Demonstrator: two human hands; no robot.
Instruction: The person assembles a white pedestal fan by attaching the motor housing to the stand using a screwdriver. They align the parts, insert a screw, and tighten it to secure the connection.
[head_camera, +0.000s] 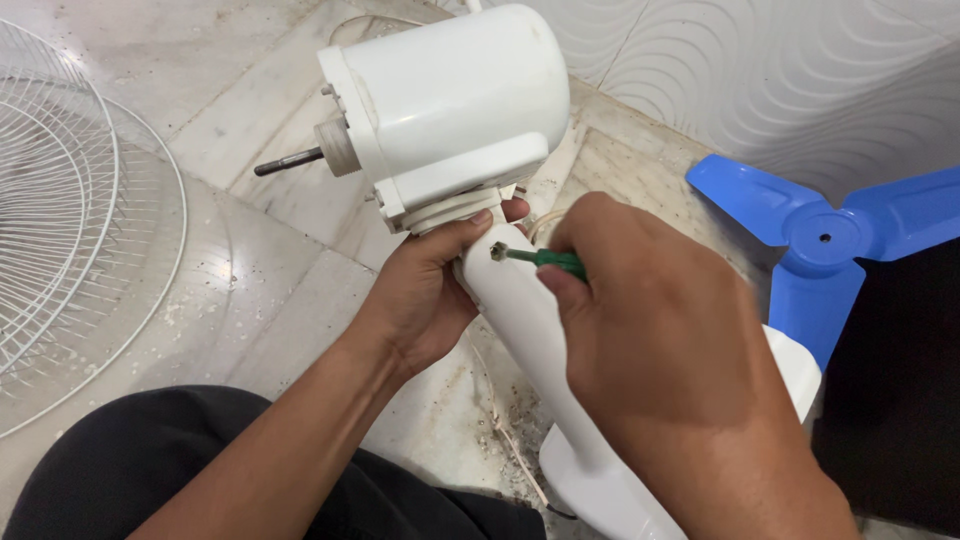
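The left hand (425, 290) is wrapped around the top of the white fan neck (525, 340), thumb up against the collar just under the motor housing (450, 100), fingers curled behind the neck and mostly hidden. The right hand (650, 350) is closed around a screwdriver (545, 259) with a green handle; only a short piece of the handle and the thin metal shank show beyond the fist. The shank points left, and its tip meets a screw (497, 252) at the top of the neck, just below the housing and just beside the left thumb. The housing is white and rounded, tilted back, with a dark metal shaft (288, 161) sticking out to the left from its front face. The neck runs down and to the right to the white base (600, 485), which sits on the pale marble floor (250, 290) between the person's knees. 1 blue blade (825, 240) with 3 vanes lies to the right, near the wall, well apart from the hands. 2 white wire grilles (70, 230) lie on the floor at the left. A thin cord (500, 425) trails on the floor beside the base.
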